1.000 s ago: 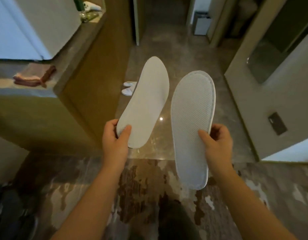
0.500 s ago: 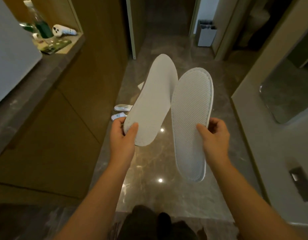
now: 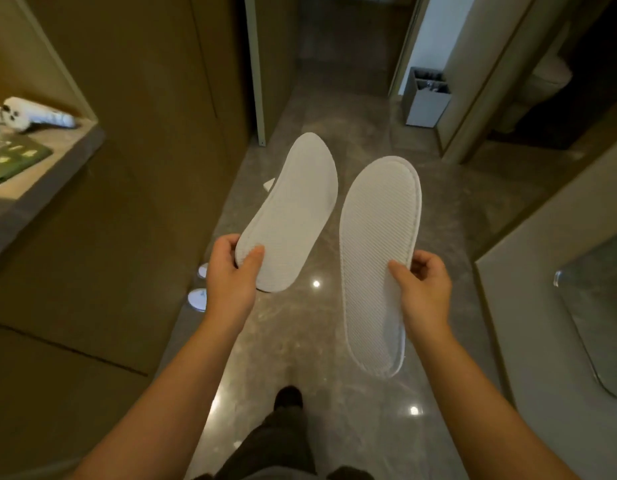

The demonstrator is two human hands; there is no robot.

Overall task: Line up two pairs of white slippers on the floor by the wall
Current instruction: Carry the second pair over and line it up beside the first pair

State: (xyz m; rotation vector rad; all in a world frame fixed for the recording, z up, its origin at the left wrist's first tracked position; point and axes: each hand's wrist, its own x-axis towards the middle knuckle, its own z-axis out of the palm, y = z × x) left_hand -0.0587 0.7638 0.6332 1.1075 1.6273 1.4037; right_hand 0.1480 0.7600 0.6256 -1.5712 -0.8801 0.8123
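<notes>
My left hand (image 3: 230, 278) grips the heel of a white slipper (image 3: 293, 209), its sole turned toward me and its toe pointing away. In my right hand (image 3: 423, 292) is a second white slipper (image 3: 378, 258), held at its edge with the ribbed sole facing me. Both are raised above the marble floor (image 3: 300, 341). Another pair of white slippers (image 3: 199, 298) lies on the floor against the brown wall (image 3: 127, 237) at the left, mostly hidden behind my left wrist; only the two tips show. A small white scrap (image 3: 269, 184) lies farther along the wall.
A stone counter (image 3: 40, 188) at the left carries a white remote and a green card. A grey bin (image 3: 426, 98) stands at the far end of the corridor by a doorway. A pale wall with a mirror panel (image 3: 542, 306) closes the right side. My dark shoe (image 3: 288, 398) is below.
I have walked forward down the corridor: the counter has slid back to the left and the slippers by the wall are closer. The two held slippers have drawn slightly apart.
</notes>
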